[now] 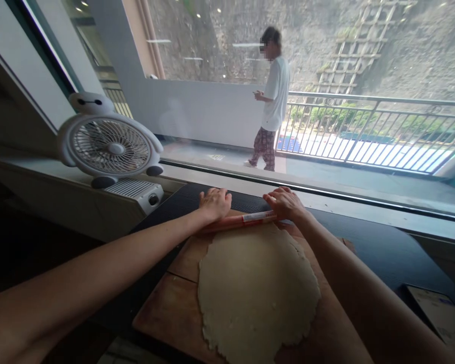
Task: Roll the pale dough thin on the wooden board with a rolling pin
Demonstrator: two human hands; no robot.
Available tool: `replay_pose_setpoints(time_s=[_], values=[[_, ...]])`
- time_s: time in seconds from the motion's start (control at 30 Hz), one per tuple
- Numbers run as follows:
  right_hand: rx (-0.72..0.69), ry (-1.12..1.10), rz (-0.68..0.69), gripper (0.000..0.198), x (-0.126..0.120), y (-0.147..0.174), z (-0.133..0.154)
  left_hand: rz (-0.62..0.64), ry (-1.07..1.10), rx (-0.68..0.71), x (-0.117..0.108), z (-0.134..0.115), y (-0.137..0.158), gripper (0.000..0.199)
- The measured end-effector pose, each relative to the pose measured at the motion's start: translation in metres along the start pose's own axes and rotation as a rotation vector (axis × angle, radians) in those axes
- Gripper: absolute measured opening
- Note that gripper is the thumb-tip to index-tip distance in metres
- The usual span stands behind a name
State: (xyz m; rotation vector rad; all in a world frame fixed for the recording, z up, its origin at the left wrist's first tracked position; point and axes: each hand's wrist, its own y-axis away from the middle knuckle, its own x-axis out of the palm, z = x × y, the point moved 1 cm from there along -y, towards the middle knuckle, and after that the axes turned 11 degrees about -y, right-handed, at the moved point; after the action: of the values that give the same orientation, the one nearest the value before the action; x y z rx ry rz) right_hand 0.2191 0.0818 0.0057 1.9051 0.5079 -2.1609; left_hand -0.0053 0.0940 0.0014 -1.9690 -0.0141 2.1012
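A large flat sheet of dough [258, 293] with a ragged, cracked edge lies on a wooden board [163, 303]. Across its far edge runs a reddish rolling pin [233, 221] with a white printed label. My left hand [215, 203] is on the pin's left end, fingers curled over it. At the other end, my right hand [285, 203] bears on the pin in the same way, its fingers bent forward. Both palms cover the pin's ends. My arms reach out straight on either side of the dough.
The board rests on a dark table [382, 253] against a window. A white fan [114, 146] stands at the left above a vented white box [136, 192]. A phone-like flat object [440, 313] lies at the right. Beyond the glass are a person [275, 96] and a railing [364, 126].
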Motion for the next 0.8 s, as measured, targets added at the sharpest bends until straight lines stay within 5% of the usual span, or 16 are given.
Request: replay_pose_setpoints(time_s=[0.3,0.6,0.7,0.8], values=[[-0.056,-0.115,-0.030,0.055,0.010,0.080,0.002,-0.122,0.034,0.343,0.003,-0.021,0.080,0.047],[0.013,0.005,0.055,0.035,-0.004,0.005,0.002,0.004,0.020,-0.022,0.005,0.000,-0.003,0.047],[0.038,0.004,0.015,0.040,-0.001,0.032,0.009,0.041,0.050,0.048,0.004,-0.005,0.015,0.047],[0.050,-0.039,-0.111,0.050,0.009,0.092,0.019,0.031,0.078,0.235,-0.001,-0.015,0.061,0.051]])
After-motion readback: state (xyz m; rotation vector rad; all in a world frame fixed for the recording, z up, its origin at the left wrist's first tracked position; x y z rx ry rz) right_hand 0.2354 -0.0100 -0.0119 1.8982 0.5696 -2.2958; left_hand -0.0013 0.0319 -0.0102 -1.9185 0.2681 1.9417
